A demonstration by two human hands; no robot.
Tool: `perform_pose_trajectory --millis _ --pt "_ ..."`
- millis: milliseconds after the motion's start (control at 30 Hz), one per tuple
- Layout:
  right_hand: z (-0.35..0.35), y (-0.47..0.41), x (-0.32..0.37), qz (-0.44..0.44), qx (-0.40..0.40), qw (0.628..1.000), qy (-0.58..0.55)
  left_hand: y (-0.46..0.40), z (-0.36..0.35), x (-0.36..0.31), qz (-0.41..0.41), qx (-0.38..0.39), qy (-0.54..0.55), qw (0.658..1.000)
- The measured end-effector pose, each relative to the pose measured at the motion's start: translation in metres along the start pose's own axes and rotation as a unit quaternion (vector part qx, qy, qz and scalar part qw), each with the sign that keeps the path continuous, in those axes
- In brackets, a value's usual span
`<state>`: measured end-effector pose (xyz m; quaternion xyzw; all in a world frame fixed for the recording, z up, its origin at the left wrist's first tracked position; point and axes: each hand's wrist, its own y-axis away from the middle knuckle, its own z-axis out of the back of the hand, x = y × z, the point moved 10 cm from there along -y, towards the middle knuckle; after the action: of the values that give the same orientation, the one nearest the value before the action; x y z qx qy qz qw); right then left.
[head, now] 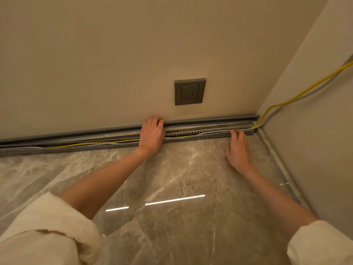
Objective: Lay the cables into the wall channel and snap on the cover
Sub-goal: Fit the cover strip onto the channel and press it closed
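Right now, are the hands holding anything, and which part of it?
The left hand grips the long grey cover at its top edge, near mid-length. The right hand's fingers touch the slotted channel; whether they pinch a cable cannot be told.

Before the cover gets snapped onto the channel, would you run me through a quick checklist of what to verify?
1. Yellow cable inside the slotted channel along the floor: ok on the left; cannot tell under the left hand.
2. Grey cable seated: not ok, it rides above the slots near the right hand.
3. Corner exit: not ok, both cables climb free up the side wall.
4. Cover aligned over channel: cannot tell.
5. Fingers clear of channel: not ok.
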<state>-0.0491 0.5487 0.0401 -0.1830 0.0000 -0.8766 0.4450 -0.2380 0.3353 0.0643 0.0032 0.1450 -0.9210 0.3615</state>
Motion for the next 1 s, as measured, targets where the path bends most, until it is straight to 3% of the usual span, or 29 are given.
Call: perform_pose_trajectory --millis 400,600,867,1000 --pt "0.005 -0.029 -0.014 0.016 -0.041 0.999 -0.022 -0.002 -0.011 0.002 0.068 0.015 -0.032 0.997" --pt "0.013 -0.055 -0.025 0.035 -0.008 0.999 0.038 -0.001 -0.006 0.003 0.005 0.034 -0.057 0.998" --pt "0.036 -0.074 -0.002 0.109 -0.054 0.986 0.116 0.003 0.033 0.016 -0.037 -0.022 -0.076 0.996" --pt "0.02 -0.073 0.012 0.189 0.009 0.973 0.129 0.013 0.035 0.024 -0.06 -0.045 -0.084 0.994"
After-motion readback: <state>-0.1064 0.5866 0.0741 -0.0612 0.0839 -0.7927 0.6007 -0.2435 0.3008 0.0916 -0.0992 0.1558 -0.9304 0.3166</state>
